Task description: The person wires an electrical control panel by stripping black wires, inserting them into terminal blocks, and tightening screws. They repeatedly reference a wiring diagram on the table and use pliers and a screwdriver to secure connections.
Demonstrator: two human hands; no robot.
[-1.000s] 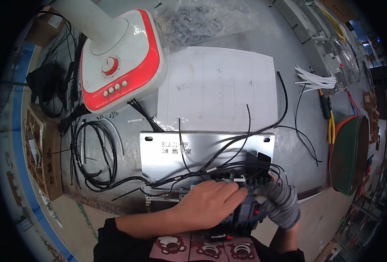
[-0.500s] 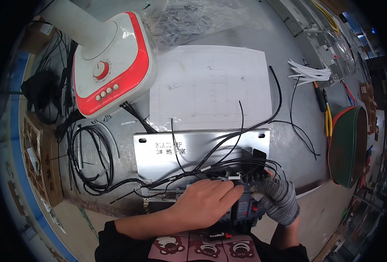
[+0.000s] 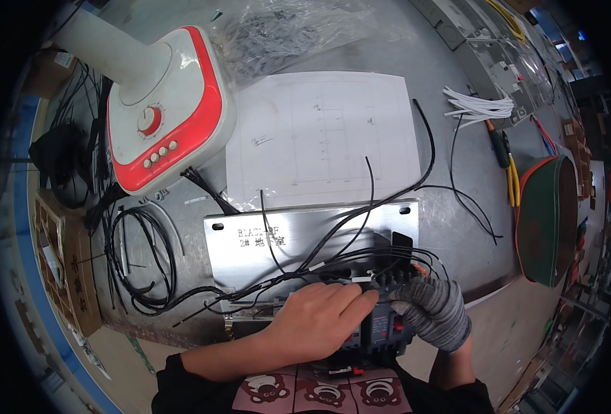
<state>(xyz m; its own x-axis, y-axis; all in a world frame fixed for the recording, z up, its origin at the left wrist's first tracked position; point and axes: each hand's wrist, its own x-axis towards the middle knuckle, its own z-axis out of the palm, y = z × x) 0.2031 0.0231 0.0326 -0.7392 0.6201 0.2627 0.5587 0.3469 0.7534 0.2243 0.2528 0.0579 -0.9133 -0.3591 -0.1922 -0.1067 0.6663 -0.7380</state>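
The dark breaker block (image 3: 386,330) sits by the near edge of the metal plate (image 3: 240,259), between the hands, its long side seemingly pointing toward the person's body. The bare left hand (image 3: 323,314) and gloved right hand (image 3: 433,314) are about equally near, fingers curled; I can't tell what either pinches.

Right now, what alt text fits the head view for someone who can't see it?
A bare left hand and gray-gloved right hand have their fingers at dark breaker-like units by a metal plate's near edge. Black wires cross the plate; a paper drawing and red-and-white appliance base are beyond.
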